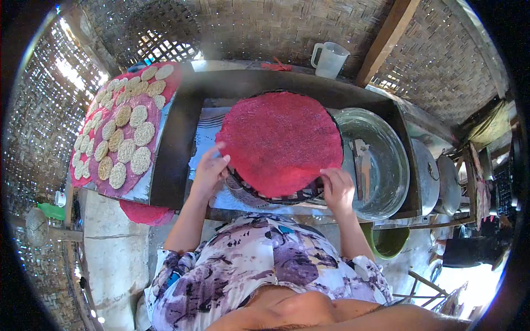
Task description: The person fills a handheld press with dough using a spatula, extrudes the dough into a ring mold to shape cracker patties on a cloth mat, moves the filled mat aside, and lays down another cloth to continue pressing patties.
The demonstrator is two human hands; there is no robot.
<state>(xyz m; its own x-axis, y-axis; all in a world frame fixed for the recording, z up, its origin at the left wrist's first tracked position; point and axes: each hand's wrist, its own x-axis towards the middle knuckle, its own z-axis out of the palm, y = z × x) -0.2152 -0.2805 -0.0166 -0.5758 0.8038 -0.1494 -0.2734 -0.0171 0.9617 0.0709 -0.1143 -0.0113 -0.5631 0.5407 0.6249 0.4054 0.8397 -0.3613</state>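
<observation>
A round red cloth point(281, 140) lies over a dark, round woven tray point(309, 194) in front of me, its edge draping past the rim in places. My right hand point(338, 190) pinches the cloth's lower right edge between thumb and fingers. At the lower left edge is my left hand point(210, 172), slightly blurred, with thumb and index finger apart and nothing seen between them. Beneath the tray, part of a white and blue patterned sheet point(207, 129) shows.
Flat, pale round cakes point(126, 150) cover red cloths at left. A large metal basin point(395, 165) holding flat wooden pieces point(362, 165) stands right of the tray. Behind are a plastic pitcher point(331, 59) and woven wall. A green tub point(389, 240) sits below right.
</observation>
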